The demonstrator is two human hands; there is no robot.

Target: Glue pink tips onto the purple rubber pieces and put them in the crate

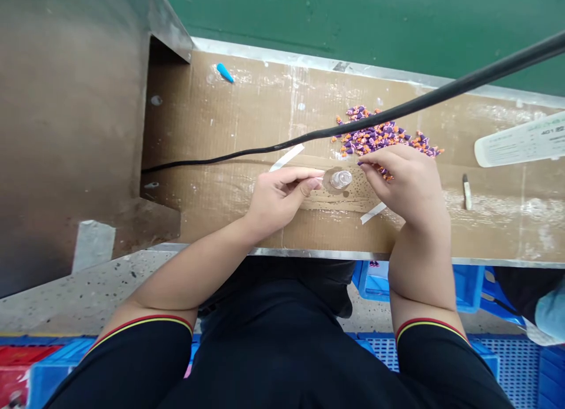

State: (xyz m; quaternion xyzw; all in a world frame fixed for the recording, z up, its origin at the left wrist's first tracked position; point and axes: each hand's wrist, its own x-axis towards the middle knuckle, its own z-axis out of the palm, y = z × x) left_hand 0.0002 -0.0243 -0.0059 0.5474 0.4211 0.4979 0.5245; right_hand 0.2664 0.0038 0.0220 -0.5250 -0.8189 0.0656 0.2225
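My left hand (278, 200) pinches a small pale piece (318, 178) between thumb and fingers, its tip reaching a small clear glass bottle (341, 179). That bottle stands on the brown cardboard sheet (229, 132), on a round clear patch. My right hand (404, 185) sits just right of the bottle, its fingertips pinching what looks like a small purple piece (359, 162). Beside those fingers lies a loose heap of small purple and orange pieces (373, 132), its lower edge partly hidden by my right hand.
A black cable (353, 125) crosses above the heap. White paper strips (286, 158) lie near my hands, with a blue object (225, 72) at the far edge. A printed white sheet (521, 139) and a small white-tipped stick (467, 191) lie right. Blue crates (468, 288) stand below the bench.
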